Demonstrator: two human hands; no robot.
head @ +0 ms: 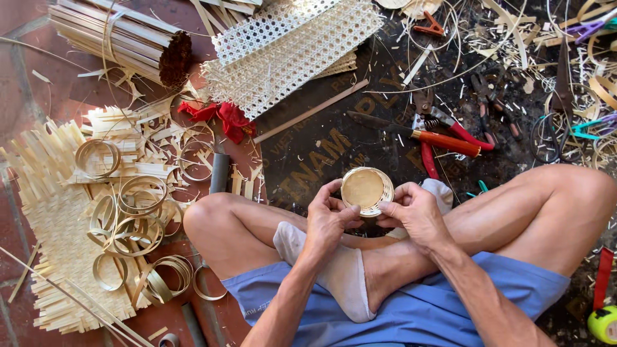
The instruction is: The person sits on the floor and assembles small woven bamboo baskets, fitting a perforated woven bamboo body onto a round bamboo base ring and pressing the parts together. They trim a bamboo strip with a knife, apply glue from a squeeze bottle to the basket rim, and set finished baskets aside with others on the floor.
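- Bamboo small round basket (366, 190) sits over the crossed ankles, pinched between both hands.
- Left hand (329, 217) clasps its near rim; right hand (414, 211) clamps the opposite side.
- Turning it steadily, thumbs pressing evenly, should keep the rim round.
- Red-handled pliers (450, 132) lie beyond the grip.

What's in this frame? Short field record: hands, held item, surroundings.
left hand: grips the near-left rim of the small round woven basket
right hand: grips the basket's right rim
posture: seated cross-legged, basket held above the ankles
left of legs: bamboo strip rings on a woven mat
top centre: open-weave cane sheets
top left: bundle of strips
right of basket: red-handled pliers
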